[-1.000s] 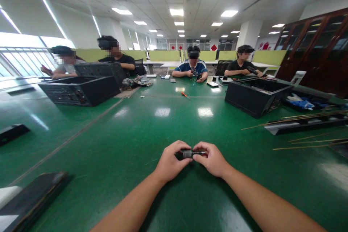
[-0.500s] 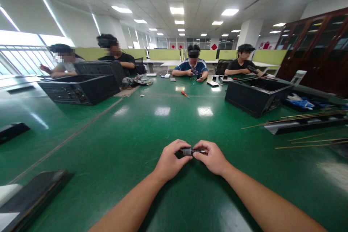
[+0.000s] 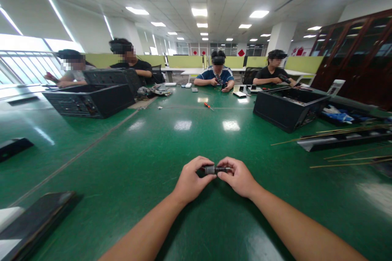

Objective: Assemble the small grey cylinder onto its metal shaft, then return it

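Table (image 3: 153, 142): green surface extends forward from both hands to an orange screwdriver (image 3: 207, 106). A seam (image 3: 82, 151) crosses it diagonally, left of the hands. Boundaries noted: dark flat slab (image 3: 45, 212) near the lower left, well apart from the left hand (image 3: 193, 178); black open case (image 3: 105, 102) far ahead and left; second black case (image 3: 272, 110) ahead and right; metal channel (image 3: 318, 143) and thin rods (image 3: 339, 164), to the right of the right hand (image 3: 239, 178).

Held item: 1 small dark cylindrical part (image 3: 210, 169), lying roughly level between the 2 hands. The left hand is curled, thumb and fingers closed around its wider grey body. The right hand is curled, fingertips closed on its narrower ridged end. The fingers of the 2 hands are nearly touching. Finer detail of the part: too small to tell.
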Motion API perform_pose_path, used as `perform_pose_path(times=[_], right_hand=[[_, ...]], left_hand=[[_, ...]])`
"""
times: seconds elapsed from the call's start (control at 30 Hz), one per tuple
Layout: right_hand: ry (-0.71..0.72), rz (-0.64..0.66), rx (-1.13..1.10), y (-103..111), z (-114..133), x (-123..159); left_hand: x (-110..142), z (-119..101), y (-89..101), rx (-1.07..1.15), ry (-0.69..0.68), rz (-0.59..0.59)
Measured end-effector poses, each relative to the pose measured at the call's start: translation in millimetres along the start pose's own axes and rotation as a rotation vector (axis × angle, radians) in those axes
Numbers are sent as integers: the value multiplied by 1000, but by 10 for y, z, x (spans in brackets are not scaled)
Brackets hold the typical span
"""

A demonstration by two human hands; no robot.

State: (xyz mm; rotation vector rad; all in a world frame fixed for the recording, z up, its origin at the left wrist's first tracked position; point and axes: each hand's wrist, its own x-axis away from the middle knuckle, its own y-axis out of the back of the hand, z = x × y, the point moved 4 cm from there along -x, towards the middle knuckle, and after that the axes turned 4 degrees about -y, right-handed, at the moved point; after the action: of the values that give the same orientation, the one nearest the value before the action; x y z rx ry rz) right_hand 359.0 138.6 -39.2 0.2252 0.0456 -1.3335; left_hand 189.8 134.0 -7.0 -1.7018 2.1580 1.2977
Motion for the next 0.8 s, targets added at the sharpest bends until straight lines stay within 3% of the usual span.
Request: perform_pose_path(times=[0.8], right_hand=[[-19,-5,-11,12,-80,-34]], left_hand=[[-2,2,-1,-9,-8,-12]])
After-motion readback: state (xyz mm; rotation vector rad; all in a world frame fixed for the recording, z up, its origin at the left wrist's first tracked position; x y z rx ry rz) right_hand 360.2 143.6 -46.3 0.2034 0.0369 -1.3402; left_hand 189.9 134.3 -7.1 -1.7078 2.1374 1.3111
